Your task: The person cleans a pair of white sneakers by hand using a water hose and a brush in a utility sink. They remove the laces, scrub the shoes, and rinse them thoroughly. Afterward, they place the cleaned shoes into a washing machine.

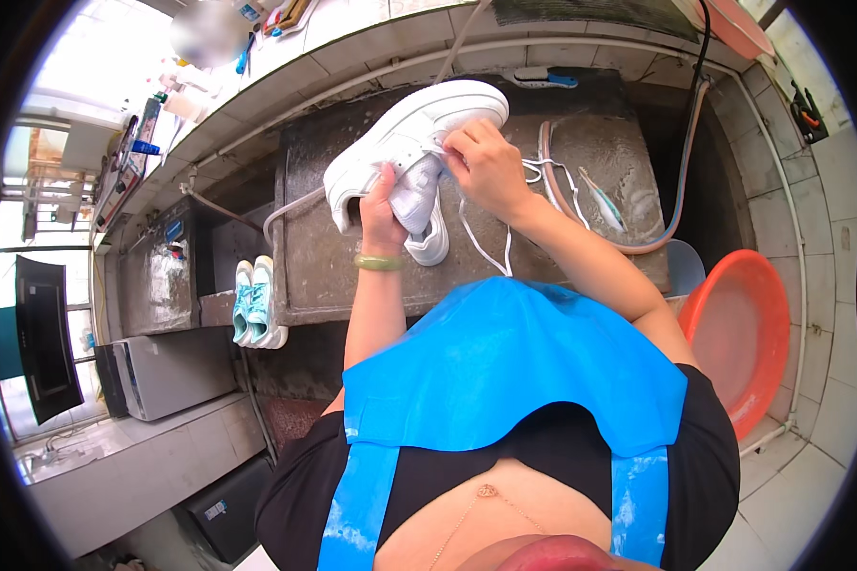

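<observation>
My left hand (384, 214), with a green bangle at the wrist, holds a white shoe (407, 121) by its opening, thumb near the eyelets. The fingers of my right hand (478, 157) pinch a white shoelace (471, 235) at the shoe's eyelets; the loose lace hangs to the right and down towards the blue apron. Beneath the held shoe, part of another white shoe (432, 243) rests on the dark stone slab (321, 278). To the right of my right hand lie a toothbrush (603, 200) and a hose (564, 196).
A scrubbing brush (543, 77) lies at the slab's far edge. An orange basin (775, 342) holding cloudy water stands at right, near a blue-grey container (682, 264). Turquoise shoes (257, 303) stand at the slab's left edge. Bottles and tools line the tiled ledge (357, 39).
</observation>
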A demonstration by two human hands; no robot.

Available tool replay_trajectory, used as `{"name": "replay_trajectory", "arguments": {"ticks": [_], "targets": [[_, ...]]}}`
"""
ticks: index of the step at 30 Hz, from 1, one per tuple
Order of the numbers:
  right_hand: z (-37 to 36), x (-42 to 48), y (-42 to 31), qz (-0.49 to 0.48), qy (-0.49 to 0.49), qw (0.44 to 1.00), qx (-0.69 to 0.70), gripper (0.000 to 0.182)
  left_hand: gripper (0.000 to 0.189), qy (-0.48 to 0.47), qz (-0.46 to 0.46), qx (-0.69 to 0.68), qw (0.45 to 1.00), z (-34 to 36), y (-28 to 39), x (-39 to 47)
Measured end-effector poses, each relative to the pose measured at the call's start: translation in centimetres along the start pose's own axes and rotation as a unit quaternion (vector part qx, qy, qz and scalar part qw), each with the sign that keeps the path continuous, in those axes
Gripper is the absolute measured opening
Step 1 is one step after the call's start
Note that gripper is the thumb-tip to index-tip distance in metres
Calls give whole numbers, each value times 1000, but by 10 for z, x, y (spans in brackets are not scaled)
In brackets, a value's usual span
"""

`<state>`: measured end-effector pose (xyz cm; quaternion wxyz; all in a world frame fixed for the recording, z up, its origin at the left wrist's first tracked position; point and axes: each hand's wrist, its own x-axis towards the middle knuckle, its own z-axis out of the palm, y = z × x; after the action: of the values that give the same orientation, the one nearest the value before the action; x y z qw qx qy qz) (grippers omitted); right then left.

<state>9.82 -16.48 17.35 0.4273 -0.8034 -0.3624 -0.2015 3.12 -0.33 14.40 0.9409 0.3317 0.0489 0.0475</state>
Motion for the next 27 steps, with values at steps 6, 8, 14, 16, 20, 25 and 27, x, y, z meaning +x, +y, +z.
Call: {"name": "replay_trajectory", "arguments": {"ticks": [6,8,14,16,20,25,27], "targets": [[-31,-19,-44,21,-432,890,143,28,45,0,0,-55,998,6,1,6],[-44,-16,-46,-26,-408,912,17,39,47,-12,0,-89,996,8,2,6],[-37,2,-16,68,-38,995,65,24,50,-34,-4,-107,994,14,2,3],[-32,3,-16,-6,70,997,26,9,50,-41,-3,-109,993,19,-1,3],[-26,-14,-27,-119,-47,992,-16,12,52,-55,-11,-127,990,13,-3,8],[-50,-22,-47,-283,-150,946,58,27,55,-64,13,-116,991,14,8,11],[-54,-15,-39,-211,-78,974,35,24,52,-54,33,-98,993,14,10,10]]}}
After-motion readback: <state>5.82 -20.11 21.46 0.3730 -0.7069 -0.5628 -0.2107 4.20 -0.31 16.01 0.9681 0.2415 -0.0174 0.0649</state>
